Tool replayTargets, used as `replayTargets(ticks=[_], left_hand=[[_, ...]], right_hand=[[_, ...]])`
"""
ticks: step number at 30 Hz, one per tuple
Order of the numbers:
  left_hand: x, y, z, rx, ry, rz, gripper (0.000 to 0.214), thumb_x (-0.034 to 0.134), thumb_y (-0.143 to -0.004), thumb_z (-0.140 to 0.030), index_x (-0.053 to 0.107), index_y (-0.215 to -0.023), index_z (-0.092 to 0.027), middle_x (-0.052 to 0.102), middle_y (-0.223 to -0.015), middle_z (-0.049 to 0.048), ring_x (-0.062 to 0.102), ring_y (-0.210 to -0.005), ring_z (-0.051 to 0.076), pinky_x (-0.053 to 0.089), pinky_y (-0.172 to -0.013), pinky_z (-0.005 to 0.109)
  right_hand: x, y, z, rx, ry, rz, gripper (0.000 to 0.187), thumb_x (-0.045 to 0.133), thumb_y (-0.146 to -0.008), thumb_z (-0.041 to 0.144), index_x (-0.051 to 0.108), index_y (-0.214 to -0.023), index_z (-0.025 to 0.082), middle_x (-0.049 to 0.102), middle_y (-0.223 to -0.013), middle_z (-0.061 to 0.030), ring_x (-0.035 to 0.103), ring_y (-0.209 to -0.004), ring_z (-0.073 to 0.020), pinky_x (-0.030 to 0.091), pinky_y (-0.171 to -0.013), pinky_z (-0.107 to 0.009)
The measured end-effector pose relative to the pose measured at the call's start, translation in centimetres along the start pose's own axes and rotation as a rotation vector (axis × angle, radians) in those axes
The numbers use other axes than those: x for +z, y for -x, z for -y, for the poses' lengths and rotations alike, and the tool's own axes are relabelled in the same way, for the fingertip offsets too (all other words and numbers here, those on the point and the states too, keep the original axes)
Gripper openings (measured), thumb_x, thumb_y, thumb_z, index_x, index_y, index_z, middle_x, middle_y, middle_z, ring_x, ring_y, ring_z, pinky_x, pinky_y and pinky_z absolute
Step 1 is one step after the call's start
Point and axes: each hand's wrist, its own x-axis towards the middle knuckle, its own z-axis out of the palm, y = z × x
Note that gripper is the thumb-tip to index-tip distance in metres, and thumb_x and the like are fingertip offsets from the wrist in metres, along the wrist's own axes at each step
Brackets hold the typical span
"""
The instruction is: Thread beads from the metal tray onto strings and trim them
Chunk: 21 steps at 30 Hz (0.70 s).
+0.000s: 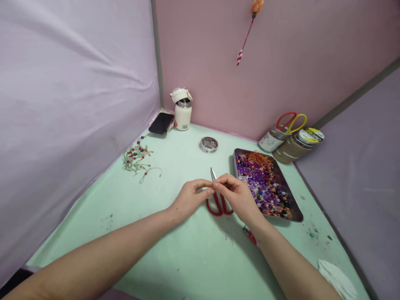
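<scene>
My left hand (pixel 193 195) and my right hand (pixel 236 192) meet fingertip to fingertip near the middle of the table. Both are closed in a pinch, and whatever lies between the fingers is too small to make out. Beneath them, red-handled scissors (pixel 215 210) lie on the table, blade pointing away from me; the fingers cover their middle. Just right of my right hand is a metal tray (pixel 289 189) of mixed beads (pixel 261 183), mostly purple, with orange cord (pixel 260 158) at its far end. Partly under my right forearm lies a red lighter-like object (pixel 250 235).
A round clear case (pixel 209 144) sits beyond my hands. Strung beads (pixel 136 158) lie at left. A phone (pixel 161 123) and white bottle (pixel 183 114) stand at the back. Two jars, one holding scissors (pixel 290 122), are back right. Fabric walls (pixel 218 83) enclose the table.
</scene>
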Motion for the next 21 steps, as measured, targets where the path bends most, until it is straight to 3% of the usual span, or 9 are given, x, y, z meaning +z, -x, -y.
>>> replayTargets(ticks=[2,4,7,10,15,21], left_hand=[[-0.01,-0.17,0.2,-0.02,0.048,-0.097,0.036,0.067,-0.071,-0.025,0.064,-0.106,-0.018,0.06,-0.121,0.0087,0.052,-0.116,0.023,0.035,-0.102,0.034],[0.01,-0.3,0.28,-0.131,0.177,-0.17,0.04,0.067,-0.072,-0.024,0.06,-0.11,-0.017,0.054,-0.129,0.0116,0.049,-0.12,0.023,0.034,-0.105,0.036],[0.03,-0.36,0.2,-0.379,0.487,-0.062,0.024,0.059,-0.08,-0.021,0.06,-0.101,-0.01,0.061,-0.116,0.017,0.06,-0.105,0.021,0.04,-0.101,0.035],[-0.14,-0.43,0.25,-0.544,0.722,0.069,0.015,0.051,-0.083,-0.012,0.062,-0.091,-0.005,0.066,-0.101,0.0178,0.064,-0.094,0.018,0.045,-0.098,0.031],[-0.5,-0.77,0.95,-0.529,0.848,0.093,0.014,0.051,-0.082,-0.004,0.065,-0.085,-0.002,0.067,-0.096,0.0159,0.064,-0.09,0.014,0.045,-0.098,0.027],[-0.33,-0.75,0.74,-0.447,0.803,0.084,0.018,0.05,-0.083,-0.003,0.066,-0.091,-0.004,0.066,-0.104,0.0156,0.063,-0.096,0.014,0.044,-0.099,0.026]], right_hand=[[-0.21,-0.1,-0.07,-0.05,0.028,-0.053,0.018,0.06,-0.08,0.035,0.064,-0.074,0.019,0.059,-0.075,-0.0016,0.053,-0.07,-0.0136,0.042,-0.066,-0.027],[-0.42,-0.21,-0.17,-0.098,0.059,-0.114,0.016,0.059,-0.081,0.033,0.063,-0.075,0.019,0.059,-0.077,-0.0024,0.054,-0.073,-0.0145,0.042,-0.067,-0.027],[-0.51,-0.22,-0.2,-0.157,0.113,-0.177,0.014,0.058,-0.082,0.031,0.063,-0.077,0.02,0.058,-0.079,-0.003,0.054,-0.073,-0.0147,0.042,-0.066,-0.028],[-0.23,0.0,-0.01,-0.202,0.151,-0.142,0.012,0.057,-0.083,0.027,0.063,-0.075,0.02,0.058,-0.077,-0.0027,0.054,-0.073,-0.0147,0.042,-0.065,-0.027],[0.29,0.39,0.14,-0.199,0.137,0.027,0.012,0.057,-0.083,0.027,0.064,-0.077,0.021,0.06,-0.079,-0.0028,0.055,-0.074,-0.015,0.043,-0.067,-0.028],[0.31,0.4,-0.21,-0.069,0.104,0.043,0.016,0.056,-0.083,0.032,0.066,-0.079,0.02,0.065,-0.078,-0.002,0.058,-0.071,-0.0146,0.044,-0.064,-0.027]])
